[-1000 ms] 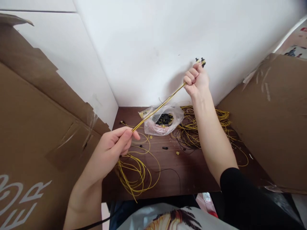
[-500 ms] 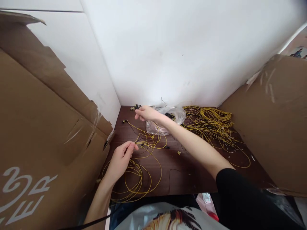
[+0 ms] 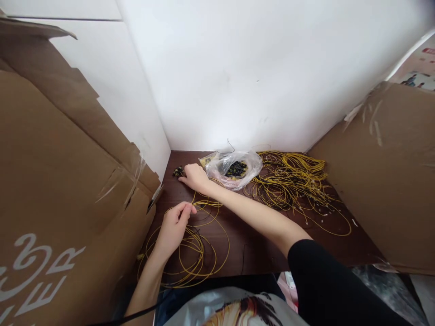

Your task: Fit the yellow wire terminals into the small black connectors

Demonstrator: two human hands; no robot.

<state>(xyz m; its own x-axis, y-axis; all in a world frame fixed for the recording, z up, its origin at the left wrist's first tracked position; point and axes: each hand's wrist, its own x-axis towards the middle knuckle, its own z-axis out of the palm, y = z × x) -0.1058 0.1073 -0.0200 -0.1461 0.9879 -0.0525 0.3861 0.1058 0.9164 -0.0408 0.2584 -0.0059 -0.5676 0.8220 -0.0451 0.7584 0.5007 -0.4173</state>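
Note:
My right hand [image 3: 195, 176] reaches across to the back left of the dark wooden table [image 3: 265, 244]. Its fingers are closed on the black connector ends [image 3: 177, 172] of a yellow cable and rest them on the tabletop. My left hand [image 3: 175, 225] sits nearer to me, its thumb and fingers pinched on the same yellow cable above a loose coil of yellow cable [image 3: 190, 253]. The cable runs in slack loops between the two hands.
A clear plastic bag of small black parts [image 3: 234, 170] lies at the back. A large tangle of yellow cables [image 3: 295, 181] fills the back right. Cardboard sheets [image 3: 57, 190] wall in the left and the right [image 3: 390, 172]. A white wall stands behind.
My right hand came down from high against the wall and swung left to the tabletop with the connector ends. The taut cable went slack. My left hand lowered onto the coil.

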